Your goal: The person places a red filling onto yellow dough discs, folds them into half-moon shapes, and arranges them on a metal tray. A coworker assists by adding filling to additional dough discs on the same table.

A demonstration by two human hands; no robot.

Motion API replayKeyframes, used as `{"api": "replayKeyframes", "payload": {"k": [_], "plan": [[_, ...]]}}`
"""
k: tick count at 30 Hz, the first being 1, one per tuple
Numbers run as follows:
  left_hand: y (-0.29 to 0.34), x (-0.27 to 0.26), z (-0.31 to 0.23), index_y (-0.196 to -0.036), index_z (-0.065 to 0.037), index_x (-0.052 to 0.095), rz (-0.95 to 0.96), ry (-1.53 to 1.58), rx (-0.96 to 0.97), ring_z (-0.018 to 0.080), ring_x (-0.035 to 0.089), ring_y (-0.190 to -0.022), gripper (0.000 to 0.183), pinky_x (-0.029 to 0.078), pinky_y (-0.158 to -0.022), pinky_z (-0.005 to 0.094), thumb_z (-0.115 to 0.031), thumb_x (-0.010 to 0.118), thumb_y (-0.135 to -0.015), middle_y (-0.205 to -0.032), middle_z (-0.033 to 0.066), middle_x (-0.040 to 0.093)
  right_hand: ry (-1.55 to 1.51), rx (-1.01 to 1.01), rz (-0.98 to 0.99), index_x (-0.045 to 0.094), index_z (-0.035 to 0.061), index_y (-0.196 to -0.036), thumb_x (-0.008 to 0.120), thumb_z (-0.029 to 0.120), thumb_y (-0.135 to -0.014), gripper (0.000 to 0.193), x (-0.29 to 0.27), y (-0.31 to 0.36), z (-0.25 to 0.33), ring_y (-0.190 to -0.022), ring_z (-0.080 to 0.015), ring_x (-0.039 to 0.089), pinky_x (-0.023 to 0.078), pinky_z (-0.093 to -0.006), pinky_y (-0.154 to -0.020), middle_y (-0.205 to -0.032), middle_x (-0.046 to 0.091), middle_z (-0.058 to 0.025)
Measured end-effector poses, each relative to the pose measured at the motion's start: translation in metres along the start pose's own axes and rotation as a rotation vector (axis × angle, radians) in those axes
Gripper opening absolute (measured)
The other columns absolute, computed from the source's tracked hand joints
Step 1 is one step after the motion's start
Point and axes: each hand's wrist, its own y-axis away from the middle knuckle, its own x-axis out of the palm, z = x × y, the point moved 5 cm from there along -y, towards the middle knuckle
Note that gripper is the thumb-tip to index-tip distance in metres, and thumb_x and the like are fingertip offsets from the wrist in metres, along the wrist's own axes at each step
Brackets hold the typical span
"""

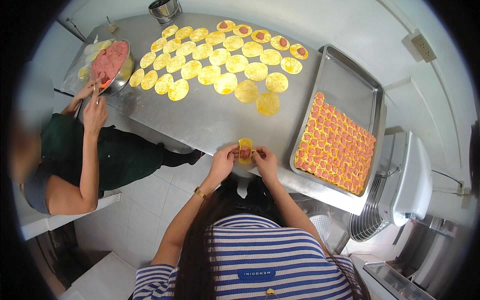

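Note:
At the near edge of the steel table, a round yellow dumpling wrapper [244,142] carries a lump of pink meat filling [245,152] in its middle. Its two sides are folded up, pinched from the left by the fingers of my left hand [225,161] and from the right by my right hand [265,162]. Beyond my hands, many flat yellow wrappers [210,74] lie in slanting rows, a few at the far right topped with pink filling. To my right, a large metal tray [327,59] is partly filled with close-packed, open-topped dumplings [335,145].
A co-worker's hands [94,107] are at a steel bowl [131,65] of pink minced meat [111,59] on the left, beside a plastic bag [75,72]. A small metal pail [164,10] stands at the far edge. A white machine with a wire guard [367,217] is right of the table.

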Motion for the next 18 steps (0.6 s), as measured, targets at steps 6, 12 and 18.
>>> {"api": "replayKeyframes", "payload": {"k": [6, 12, 18], "plan": [[-0.002, 0.003, 0.007, -0.114, 0.005, 0.06, 0.032, 0.046, -0.005, 0.0173, 0.067, -0.084, 0.03, 0.053, -0.076, 0.0282, 0.0, 0.057, -0.084, -0.097, 0.0143, 0.069, -0.371, -0.006, 0.091, 0.061, -0.0036, -0.11, 0.056, -0.003, -0.084, 0.027, 0.005, 0.008, -0.008, -0.094, -0.0161, 0.062, 0.048, -0.0283, -0.087, -0.102, 0.065, -0.0091], [-0.005, 0.011, 0.011, -0.107, 0.001, 0.064, 0.083, 0.471, -0.133, 0.014, 0.065, -0.082, 0.02, 0.053, -0.072, 0.0245, -0.005, 0.06, -0.088, -0.092, 0.0064, 0.066, -0.4, -0.021, 0.1, 0.064, -0.0022, -0.105, 0.06, 0.0, -0.084, 0.022, 0.002, 0.008, 0.0, -0.093, -0.0128, 0.061, 0.045, -0.0261, -0.087, -0.097, 0.067, -0.0063], [-0.006, 0.017, 0.007, -0.105, -0.004, 0.059, 0.131, 0.653, -0.203, 0.0109, 0.061, -0.088, 0.015, 0.051, -0.076, 0.0235, -0.01, 0.058, -0.091, -0.098, 0.0025, 0.06, -0.468, -0.043, 0.066, 0.064, -0.0017, -0.104, 0.061, 0.001, -0.084, 0.02, -0.006, 0.011, 0.019, -0.092, -0.0111, 0.06, 0.045, -0.0259, -0.086, -0.096, 0.066, -0.0038]]}}
